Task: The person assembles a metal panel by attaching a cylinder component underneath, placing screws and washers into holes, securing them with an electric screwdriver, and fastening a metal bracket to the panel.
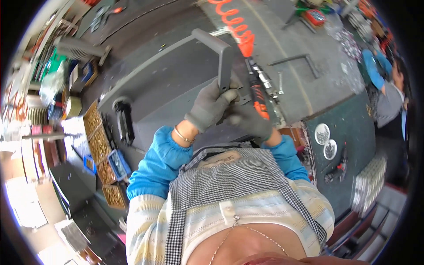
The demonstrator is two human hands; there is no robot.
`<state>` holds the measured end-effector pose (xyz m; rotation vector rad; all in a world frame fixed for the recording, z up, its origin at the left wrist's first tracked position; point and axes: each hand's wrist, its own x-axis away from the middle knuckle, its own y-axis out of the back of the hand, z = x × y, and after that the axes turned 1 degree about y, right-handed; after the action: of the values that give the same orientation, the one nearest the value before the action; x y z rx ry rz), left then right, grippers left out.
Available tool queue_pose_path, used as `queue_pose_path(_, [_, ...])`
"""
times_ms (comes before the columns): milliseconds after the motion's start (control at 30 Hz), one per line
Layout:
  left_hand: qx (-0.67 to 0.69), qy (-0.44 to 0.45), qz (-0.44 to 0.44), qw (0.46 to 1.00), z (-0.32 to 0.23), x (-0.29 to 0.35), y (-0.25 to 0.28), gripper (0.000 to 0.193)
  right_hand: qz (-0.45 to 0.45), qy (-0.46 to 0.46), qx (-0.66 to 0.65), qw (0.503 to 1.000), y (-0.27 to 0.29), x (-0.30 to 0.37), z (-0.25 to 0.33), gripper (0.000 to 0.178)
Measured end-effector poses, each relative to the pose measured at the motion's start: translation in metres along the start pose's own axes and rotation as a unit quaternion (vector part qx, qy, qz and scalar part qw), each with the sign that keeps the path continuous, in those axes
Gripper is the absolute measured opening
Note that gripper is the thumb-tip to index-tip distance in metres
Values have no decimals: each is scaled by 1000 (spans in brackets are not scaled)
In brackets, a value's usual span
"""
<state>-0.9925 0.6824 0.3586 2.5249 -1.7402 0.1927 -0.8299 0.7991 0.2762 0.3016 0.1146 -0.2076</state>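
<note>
Both my hands wear grey work gloves. My left hand [206, 105] is closed on the lower end of a grey bent metal frame [224, 66], its thumb and fingers pressed together there. From that end the frame rises, bends, and runs far out to the left over the dark workbench [154, 104]. Close beside the left hand is my right hand [249, 120], smeared by motion, so its fingers cannot be read. A small dark flat piece [244, 100] shows between the hands. Just past the right hand lies an orange and black power driver [258, 95].
An orange coiled hose [234, 22] leads up from the driver. Left are trays of brass-coloured small parts [95, 128], blue bins [118, 163] and a black stapler-like tool [124, 121]. At right, a green table [349, 128] carries two white dishes [322, 133]; a person [388, 92] is beyond.
</note>
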Motion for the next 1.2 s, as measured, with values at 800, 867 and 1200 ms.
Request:
queue_pose_path(800, [-385, 1, 82, 919, -11, 67, 92, 40, 5, -70, -204, 976, -9, -29, 83, 45])
queue_pose_path(867, [-402, -92, -52, 909, -5, 61, 98, 48, -14, -146, -378, 914, -9, -36, 98, 41])
queue_pose_path(1200, [-677, -8, -270, 685, -45, 61, 275, 52, -79, -219, -400, 886, -22, -65, 100, 33])
